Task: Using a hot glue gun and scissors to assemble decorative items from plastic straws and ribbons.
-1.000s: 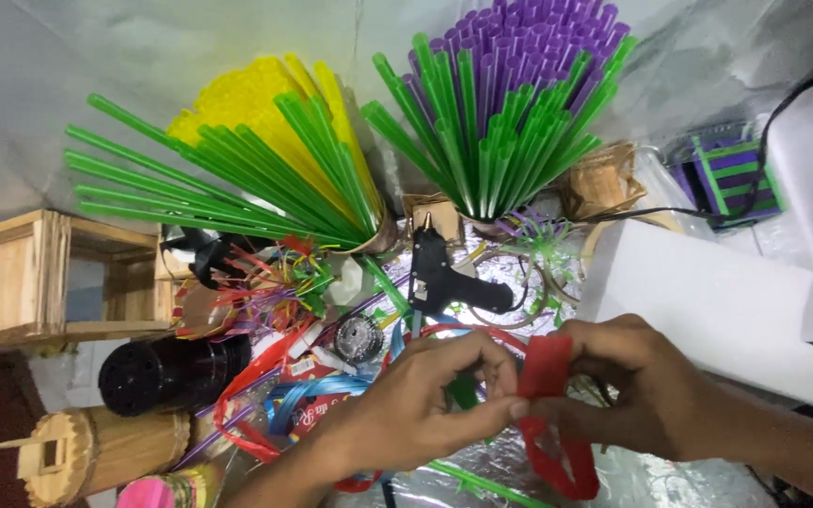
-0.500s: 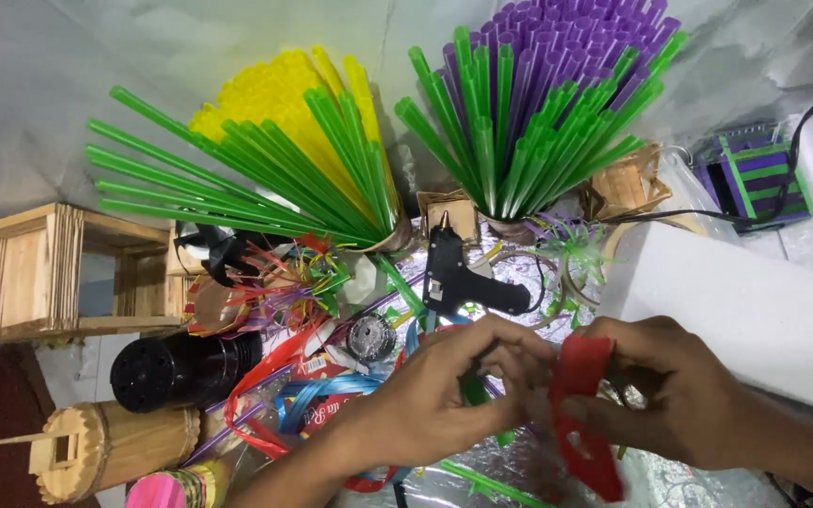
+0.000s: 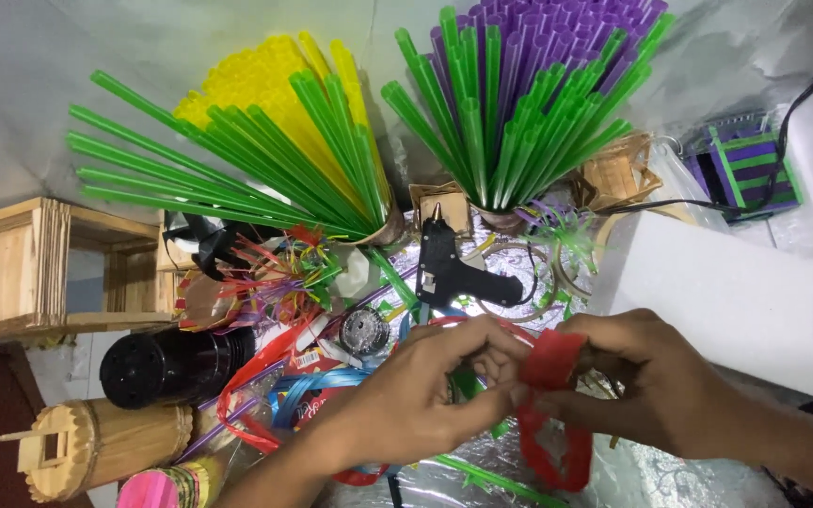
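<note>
A red ribbon strip [image 3: 551,360] is pinched between both hands low in the middle of the view, and its loose end loops down below them [image 3: 557,450]. My left hand [image 3: 425,386] grips its left side with thumb and fingers closed. My right hand [image 3: 646,381] holds the folded right part. A black glue gun [image 3: 444,268] lies just beyond the hands on silver foil [image 3: 510,461]. Loose red and blue ribbon [image 3: 303,390] lies under my left wrist.
Two bundles of straws stand at the back: green and yellow [image 3: 265,160], green and purple [image 3: 519,103]. A white foam block [image 3: 736,296] lies at the right. Stick-built wooden boxes [image 3: 39,268], a black cylinder [image 3: 171,362] and a small wooden hut [image 3: 96,447] sit at the left.
Both hands shifted slightly left with the red ribbon. Its hanging end, flat half a second ago, is now bent into an open loop.
</note>
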